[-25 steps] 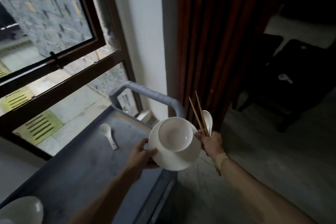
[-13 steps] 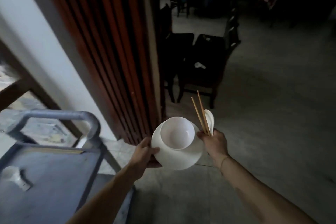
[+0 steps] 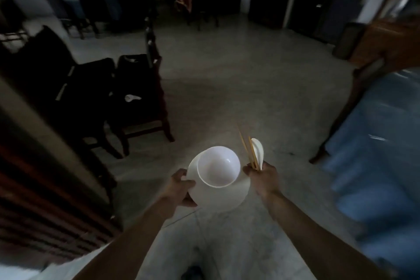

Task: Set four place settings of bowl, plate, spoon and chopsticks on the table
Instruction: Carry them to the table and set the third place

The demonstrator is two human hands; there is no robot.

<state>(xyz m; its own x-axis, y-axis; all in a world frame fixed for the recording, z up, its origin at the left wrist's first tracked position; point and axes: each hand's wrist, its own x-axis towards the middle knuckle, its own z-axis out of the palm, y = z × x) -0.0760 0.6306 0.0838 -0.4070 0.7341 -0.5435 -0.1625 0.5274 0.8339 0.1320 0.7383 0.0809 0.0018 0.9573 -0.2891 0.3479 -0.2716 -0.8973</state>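
Observation:
A white bowl sits on a white plate that my left hand grips by its left rim, thumb on top. My right hand holds a pair of wooden chopsticks and a white spoon upright, just right of the plate. Both hands are held in front of me above a grey floor. A table with a blue cloth fills the right side of the view, blurred.
Dark wooden chairs stand to the left, one with a small white object on its seat. A dark red slatted partition is at lower left. More chairs and tables stand in the dim back of the room.
The view has swung right, away from the cart and window, into the room. The blue table has come into view. Both hands keep the same hold on the dishes and utensils.

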